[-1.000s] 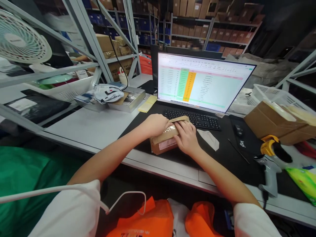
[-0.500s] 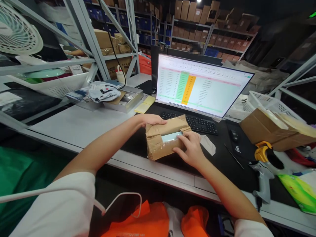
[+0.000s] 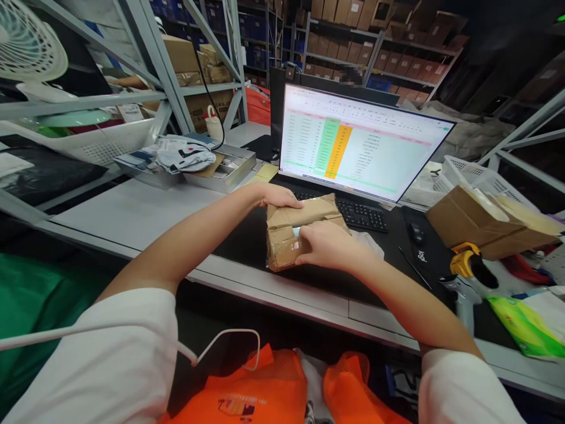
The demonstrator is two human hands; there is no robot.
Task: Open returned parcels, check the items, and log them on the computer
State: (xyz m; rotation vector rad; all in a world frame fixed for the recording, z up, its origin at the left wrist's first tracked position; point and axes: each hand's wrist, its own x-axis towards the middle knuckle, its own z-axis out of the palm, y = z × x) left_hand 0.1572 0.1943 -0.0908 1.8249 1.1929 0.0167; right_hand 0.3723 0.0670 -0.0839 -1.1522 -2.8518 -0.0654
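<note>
A small brown cardboard box (image 3: 282, 219), taped and creased, is held tilted over the black desk mat in front of the keyboard. My left hand (image 3: 282, 195) grips its far left edge, thumb lying on top. Across the box's top runs a gap, where a bit of a light blue item (image 3: 296, 231) shows inside. My right hand (image 3: 326, 244) is bent over this gap, its fingertips at the opening and its thumb against the near flap. The hand covers most of the blue item.
Behind the box stand a keyboard (image 3: 364, 215) and a lit monitor (image 3: 362, 147). To the right lie a mouse (image 3: 415, 233), a thin dark stick (image 3: 415, 268), a barcode scanner (image 3: 463, 297), a yellow tape roll (image 3: 463, 259) and an open carton (image 3: 468, 221). Bagged goods (image 3: 185, 154) sit at left.
My right hand has moved left across the opening and now covers most of the light blue item. My left hand keeps its hold on the box. The view has shifted slightly.
</note>
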